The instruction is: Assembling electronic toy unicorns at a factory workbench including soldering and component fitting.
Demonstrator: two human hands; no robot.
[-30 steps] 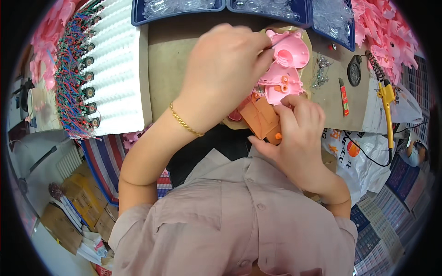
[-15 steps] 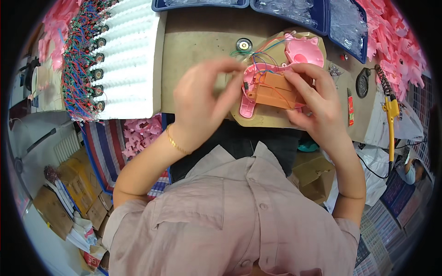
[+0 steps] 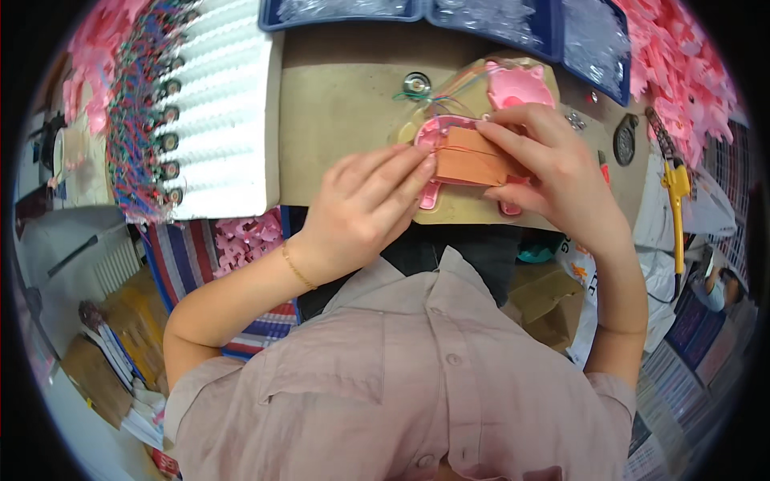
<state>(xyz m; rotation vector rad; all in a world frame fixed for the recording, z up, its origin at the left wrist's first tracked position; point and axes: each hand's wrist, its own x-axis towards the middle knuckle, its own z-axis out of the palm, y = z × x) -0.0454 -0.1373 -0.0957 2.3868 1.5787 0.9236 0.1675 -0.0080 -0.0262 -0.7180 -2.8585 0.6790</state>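
My right hand (image 3: 553, 164) holds an orange rectangular plastic box (image 3: 469, 166) by its right side, thumb at the near edge and fingers at the far edge. The box sits over a pink plastic shell (image 3: 430, 195), hiding much of it. Thin red wires (image 3: 465, 149) run across the box. My left hand (image 3: 365, 196) is closed at the box's left end, its fingertips pinched where the wires reach the edge; the exact grip is partly hidden. More coloured wires lead to a small round speaker (image 3: 417, 85) lying beyond. A pink pig-head-shaped shell (image 3: 520, 90) lies behind the box.
A white ridged foam tray (image 3: 233, 120) at the left carries several wired speakers (image 3: 168, 143). Blue bins (image 3: 553, 40) of clear plastic parts line the back. At the right are pink parts (image 3: 682, 72), a black round dish (image 3: 626, 140) and a yellow-handled soldering iron (image 3: 678, 192).
My left hand has come down from above the shell to the box's left end, fingers closing. The red wires now lie straighter across the box. My right hand keeps its hold.
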